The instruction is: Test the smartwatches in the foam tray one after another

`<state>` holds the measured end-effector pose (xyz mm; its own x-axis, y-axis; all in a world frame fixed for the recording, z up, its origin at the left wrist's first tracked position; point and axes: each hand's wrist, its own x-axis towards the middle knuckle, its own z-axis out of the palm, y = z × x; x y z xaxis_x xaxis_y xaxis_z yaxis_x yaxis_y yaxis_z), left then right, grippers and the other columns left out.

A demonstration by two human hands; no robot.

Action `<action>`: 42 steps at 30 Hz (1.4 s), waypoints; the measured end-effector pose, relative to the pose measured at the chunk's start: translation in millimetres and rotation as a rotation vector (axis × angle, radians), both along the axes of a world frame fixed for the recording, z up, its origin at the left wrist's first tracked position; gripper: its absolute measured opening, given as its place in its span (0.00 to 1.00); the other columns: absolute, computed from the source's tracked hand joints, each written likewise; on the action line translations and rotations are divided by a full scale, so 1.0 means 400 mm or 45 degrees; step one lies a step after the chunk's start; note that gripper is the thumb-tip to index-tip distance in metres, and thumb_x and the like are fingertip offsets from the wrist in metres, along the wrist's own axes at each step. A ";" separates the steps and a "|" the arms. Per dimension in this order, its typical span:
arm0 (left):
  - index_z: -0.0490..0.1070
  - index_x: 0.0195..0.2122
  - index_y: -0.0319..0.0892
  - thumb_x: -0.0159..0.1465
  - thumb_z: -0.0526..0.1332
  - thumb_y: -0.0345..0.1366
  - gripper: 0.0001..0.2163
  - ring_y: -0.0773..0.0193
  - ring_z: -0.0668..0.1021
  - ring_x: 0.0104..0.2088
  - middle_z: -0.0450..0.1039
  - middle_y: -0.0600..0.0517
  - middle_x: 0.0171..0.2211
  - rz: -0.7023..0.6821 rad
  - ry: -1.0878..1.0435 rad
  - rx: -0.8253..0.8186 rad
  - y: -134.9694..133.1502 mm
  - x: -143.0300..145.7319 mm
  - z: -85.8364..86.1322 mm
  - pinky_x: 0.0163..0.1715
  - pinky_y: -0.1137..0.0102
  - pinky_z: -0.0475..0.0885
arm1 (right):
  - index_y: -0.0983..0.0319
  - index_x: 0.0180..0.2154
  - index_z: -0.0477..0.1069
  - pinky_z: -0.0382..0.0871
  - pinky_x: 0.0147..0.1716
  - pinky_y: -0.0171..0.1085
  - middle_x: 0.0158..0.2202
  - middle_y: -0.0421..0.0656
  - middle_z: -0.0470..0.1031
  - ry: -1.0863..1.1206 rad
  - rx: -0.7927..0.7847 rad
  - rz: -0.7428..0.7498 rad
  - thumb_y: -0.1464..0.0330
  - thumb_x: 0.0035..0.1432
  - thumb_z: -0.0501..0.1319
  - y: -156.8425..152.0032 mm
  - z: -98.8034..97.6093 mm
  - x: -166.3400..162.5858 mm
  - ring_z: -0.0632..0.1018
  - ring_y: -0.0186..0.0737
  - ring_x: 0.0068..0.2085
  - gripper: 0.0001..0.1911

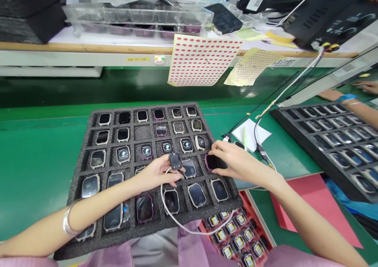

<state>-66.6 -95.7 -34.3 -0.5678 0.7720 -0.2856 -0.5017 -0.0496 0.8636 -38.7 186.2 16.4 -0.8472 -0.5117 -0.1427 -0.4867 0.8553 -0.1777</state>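
Note:
A dark foam tray (146, 133) with many square pockets lies in front of me, and most pockets hold a smartwatch body. My left hand (156, 173) is closed on a small black charging puck (176, 161) with a white cable (177, 221) looping down to my lap. My right hand (233, 160) pinches a pink-rimmed watch body (211, 162) at the tray's right edge, in the fourth row. Both hands hover just above the tray, close together.
A red tray (236, 239) of small parts sits below the foam tray. To the right stand a second black tray (333, 137) of watches, another person's arm (351, 101) and a pink sheet (310, 204). Sticker sheets (201, 60) hang from the shelf behind; cables cross the green belt.

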 end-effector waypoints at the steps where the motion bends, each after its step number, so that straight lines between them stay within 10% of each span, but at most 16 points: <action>1: 0.66 0.44 0.39 0.54 0.69 0.34 0.19 0.58 0.76 0.44 0.72 0.44 0.44 -0.008 -0.022 0.019 -0.001 -0.002 0.003 0.35 0.68 0.75 | 0.64 0.43 0.70 0.70 0.43 0.48 0.45 0.51 0.70 0.016 -0.050 -0.012 0.66 0.54 0.65 -0.005 0.006 0.001 0.74 0.51 0.43 0.15; 6: 0.68 0.44 0.39 0.50 0.71 0.27 0.21 0.59 0.77 0.44 0.74 0.46 0.44 -0.045 -0.039 0.077 -0.006 -0.007 -0.004 0.47 0.62 0.70 | 0.61 0.49 0.66 0.71 0.46 0.42 0.46 0.47 0.73 0.012 -0.453 0.030 0.63 0.57 0.63 -0.104 0.038 0.003 0.75 0.45 0.47 0.19; 13: 0.69 0.44 0.38 0.48 0.72 0.30 0.23 0.62 0.79 0.40 0.76 0.48 0.40 0.083 -0.090 0.075 -0.014 -0.003 -0.008 0.47 0.63 0.71 | 0.66 0.47 0.67 0.72 0.44 0.49 0.45 0.52 0.73 0.079 -0.344 0.191 0.69 0.57 0.63 -0.251 -0.013 -0.031 0.76 0.51 0.45 0.16; 42: 0.70 0.37 0.35 0.51 0.70 0.42 0.18 0.65 0.78 0.22 0.74 0.52 0.26 0.174 -0.016 -0.092 -0.004 0.009 0.009 0.27 0.70 0.75 | 0.61 0.51 0.64 0.72 0.36 0.39 0.41 0.46 0.68 0.077 -0.938 0.147 0.70 0.55 0.63 -0.236 -0.104 -0.011 0.73 0.41 0.40 0.21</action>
<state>-63.0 -97.2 -30.5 -0.6623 0.6648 -0.3456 -0.5054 -0.0558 0.8611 -43.0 91.9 -25.2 -0.7778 -0.5428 0.3169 -0.5934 0.4678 -0.6551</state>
